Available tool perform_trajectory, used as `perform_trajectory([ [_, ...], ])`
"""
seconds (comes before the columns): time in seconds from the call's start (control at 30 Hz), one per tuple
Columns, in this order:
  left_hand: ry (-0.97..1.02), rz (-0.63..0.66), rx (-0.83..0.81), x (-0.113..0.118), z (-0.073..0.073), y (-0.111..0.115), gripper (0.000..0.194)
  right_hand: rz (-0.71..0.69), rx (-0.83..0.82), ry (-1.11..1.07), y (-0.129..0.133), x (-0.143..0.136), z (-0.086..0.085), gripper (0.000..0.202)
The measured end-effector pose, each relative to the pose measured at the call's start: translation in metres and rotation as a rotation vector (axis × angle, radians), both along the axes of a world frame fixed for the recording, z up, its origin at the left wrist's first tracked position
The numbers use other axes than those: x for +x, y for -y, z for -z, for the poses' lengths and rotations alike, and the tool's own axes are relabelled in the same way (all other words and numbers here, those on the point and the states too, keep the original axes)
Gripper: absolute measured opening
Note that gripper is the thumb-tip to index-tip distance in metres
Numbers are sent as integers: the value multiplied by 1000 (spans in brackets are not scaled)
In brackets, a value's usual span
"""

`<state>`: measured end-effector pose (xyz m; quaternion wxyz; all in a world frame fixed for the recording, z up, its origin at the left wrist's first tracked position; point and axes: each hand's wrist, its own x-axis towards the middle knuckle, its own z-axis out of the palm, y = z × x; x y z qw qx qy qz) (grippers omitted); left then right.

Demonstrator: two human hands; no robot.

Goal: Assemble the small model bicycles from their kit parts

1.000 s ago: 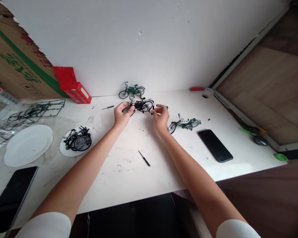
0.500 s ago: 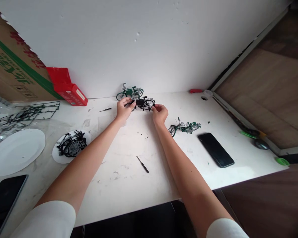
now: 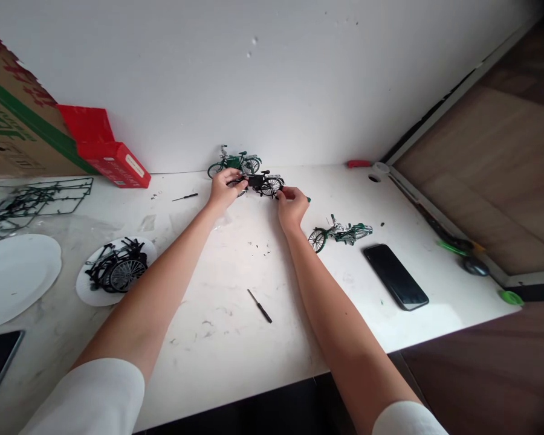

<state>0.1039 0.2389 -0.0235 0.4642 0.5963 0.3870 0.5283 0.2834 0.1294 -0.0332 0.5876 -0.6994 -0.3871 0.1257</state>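
A small black model bicycle (image 3: 256, 182) stands upright near the back of the table, between my two hands. My left hand (image 3: 225, 188) is closed on its front wheel end, thumb and fingers pinching it. At the rear wheel, my right hand (image 3: 292, 205) grips the other end with its fingertips, which are partly hidden. Just behind, against the white wall, stands a green model bicycle (image 3: 234, 162). Another green model bicycle (image 3: 341, 232) lies on its side to the right of my right forearm.
A small screwdriver (image 3: 259, 306) lies between my forearms, another screwdriver (image 3: 185, 197) at the back left. Black bicycle parts fill a white plate (image 3: 82, 296). A phone (image 3: 395, 276), red box (image 3: 113, 163), larger plate (image 3: 18, 278) and green part frames (image 3: 61, 196) surround the work area.
The view has shifted slightly, moving the left-side things further toward the left edge. Both hands keep their hold on the black model bicycle, which stays in nearly the same place.
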Motion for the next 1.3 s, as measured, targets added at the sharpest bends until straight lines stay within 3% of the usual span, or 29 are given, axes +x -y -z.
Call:
perform_trajectory([
  [0.2, -17, 55, 31, -6, 9, -4, 32, 19, -10, 21, 2, 0, -3, 17],
  [0.4, -45, 118, 94, -11, 7, -2, 34, 31, 6, 11, 1, 0, -3, 20],
  [0.73, -53, 137, 135, -13, 15, -8, 44, 84, -33, 17, 4, -4, -2, 55],
  [1.07, -74, 116, 139, -12, 17, -9, 34, 14, -76, 119, 3, -3, -1, 59],
  [1.3, -103, 111, 153, -12, 15, -7, 41, 70, -31, 53, -1, -3, 2, 50],
])
